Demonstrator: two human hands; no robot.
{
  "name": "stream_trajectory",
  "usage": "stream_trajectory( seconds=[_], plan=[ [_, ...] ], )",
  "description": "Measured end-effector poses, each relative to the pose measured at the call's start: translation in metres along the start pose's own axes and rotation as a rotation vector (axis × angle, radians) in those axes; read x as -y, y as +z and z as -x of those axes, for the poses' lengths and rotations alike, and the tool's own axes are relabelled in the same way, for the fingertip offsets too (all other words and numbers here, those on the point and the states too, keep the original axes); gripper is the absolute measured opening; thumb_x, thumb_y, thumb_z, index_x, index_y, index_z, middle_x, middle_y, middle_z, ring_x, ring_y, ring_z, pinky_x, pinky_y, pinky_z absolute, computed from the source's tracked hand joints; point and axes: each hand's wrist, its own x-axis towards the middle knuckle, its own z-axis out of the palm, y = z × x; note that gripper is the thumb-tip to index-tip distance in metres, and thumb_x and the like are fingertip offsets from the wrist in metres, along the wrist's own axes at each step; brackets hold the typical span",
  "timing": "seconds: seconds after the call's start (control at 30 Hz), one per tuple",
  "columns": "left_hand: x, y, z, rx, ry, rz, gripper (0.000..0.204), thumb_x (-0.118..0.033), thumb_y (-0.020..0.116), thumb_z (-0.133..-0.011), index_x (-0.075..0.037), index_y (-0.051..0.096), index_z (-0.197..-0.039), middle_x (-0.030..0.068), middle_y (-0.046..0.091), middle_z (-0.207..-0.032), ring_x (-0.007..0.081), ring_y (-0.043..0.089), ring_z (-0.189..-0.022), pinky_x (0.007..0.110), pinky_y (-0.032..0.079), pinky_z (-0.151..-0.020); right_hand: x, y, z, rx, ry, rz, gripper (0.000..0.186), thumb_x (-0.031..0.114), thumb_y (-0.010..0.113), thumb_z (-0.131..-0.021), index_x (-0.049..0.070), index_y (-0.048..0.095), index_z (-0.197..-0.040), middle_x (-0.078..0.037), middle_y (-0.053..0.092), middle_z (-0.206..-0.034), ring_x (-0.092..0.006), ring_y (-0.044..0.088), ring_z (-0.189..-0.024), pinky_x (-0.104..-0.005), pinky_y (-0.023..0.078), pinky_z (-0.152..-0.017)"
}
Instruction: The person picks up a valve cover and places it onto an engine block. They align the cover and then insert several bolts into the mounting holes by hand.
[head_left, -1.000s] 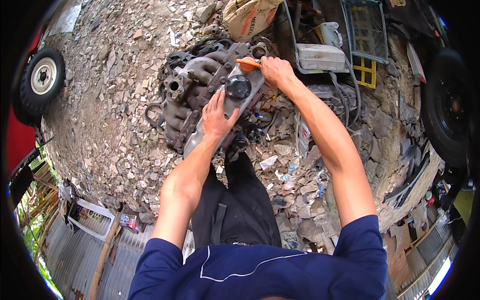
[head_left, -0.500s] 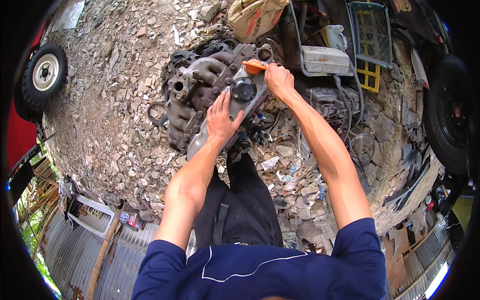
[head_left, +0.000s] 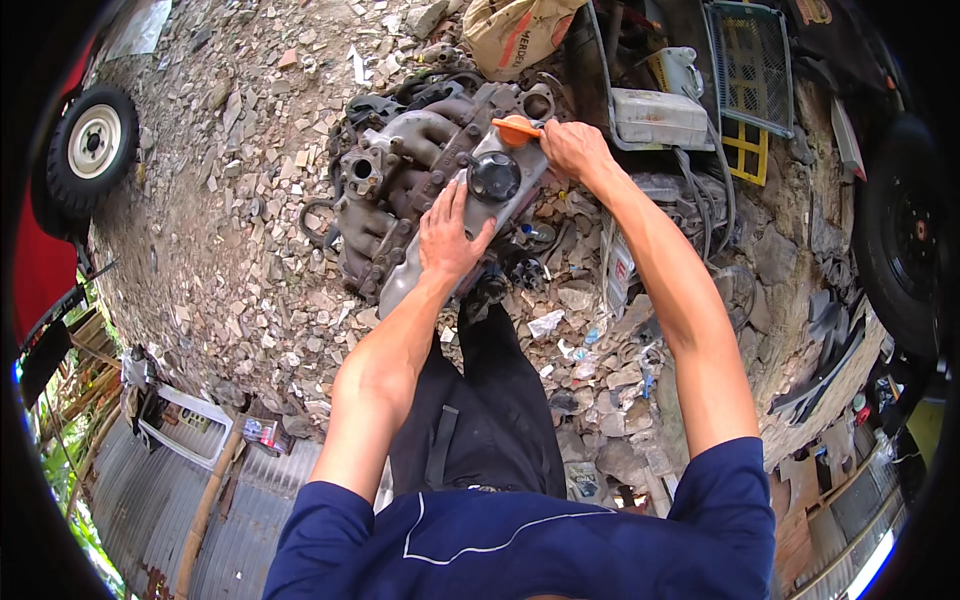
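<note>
An engine lies on the stony ground before me, with a grey metal valve cover (head_left: 404, 284) along its right side and rusty manifold pipes (head_left: 418, 138) on its left. My left hand (head_left: 448, 238) rests on the cover with fingers spread, its fingertips just below a round black cap (head_left: 494, 177). Beyond that cap, my right hand (head_left: 578, 150) pinches the narrow right end of an orange plastic tool (head_left: 515, 130) with a broad, rounded left end. The tool lies against the far end of the cover; its underside is hidden.
A printed sack (head_left: 520, 38) stands beyond the engine. Rightward are a grey metal box (head_left: 660, 118), a mesh crate (head_left: 750, 65) and hanging cables (head_left: 690, 205). Wheels flank the scene: a white-rimmed one (head_left: 94, 141) at left, a dark one (head_left: 910, 235) at right. Broken stones (head_left: 250, 250) cover the ground.
My right hand has shifted slightly right and toward me, and the orange tool's angle has changed in its grip. My left hand stays on the cover. The whole view has shifted a little.
</note>
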Motion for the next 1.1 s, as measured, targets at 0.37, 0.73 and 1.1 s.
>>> stream_trajectory(
  seconds=[0.37,0.73,1.1],
  plan=[
    [-0.001,0.005,-0.001,0.0,-0.003,0.001,0.075,-0.045,0.066,-0.082,-0.006,0.041,-0.141,0.0137,0.041,-0.145,0.0302,0.042,-0.132,0.044,0.037,-0.104,0.012,0.004,0.003,-0.046,0.123,0.042,0.035,0.026,0.045,-0.096,0.003,0.067,-0.082,-0.02,0.07,-0.078,-0.0362,0.069,-0.074,-0.0476,0.055,-0.069],
    [-0.007,-0.003,-0.001,-0.003,0.041,-0.017,0.088,-0.052,0.071,-0.076,-0.003,0.039,-0.141,0.0139,0.042,-0.144,0.0302,0.044,-0.13,0.045,0.04,-0.101,0.035,0.034,0.03,-0.237,0.46,-0.46,0.039,0.038,0.041,-0.099,0.006,0.062,-0.094,-0.022,0.067,-0.08,-0.0426,0.065,-0.081,-0.0524,0.05,-0.073],
    [0.003,0.006,0.001,-0.018,0.031,0.004,0.07,-0.04,0.062,-0.085,-0.006,0.039,-0.142,0.014,0.043,-0.145,0.0325,0.045,-0.129,0.044,0.04,-0.103,0.119,0.131,0.094,-0.523,0.602,-1.296,0.063,0.032,0.077,-0.08,0.004,0.038,-0.121,-0.004,0.054,-0.084,-0.0155,0.055,-0.073,-0.0318,0.048,-0.068]
  ],
)
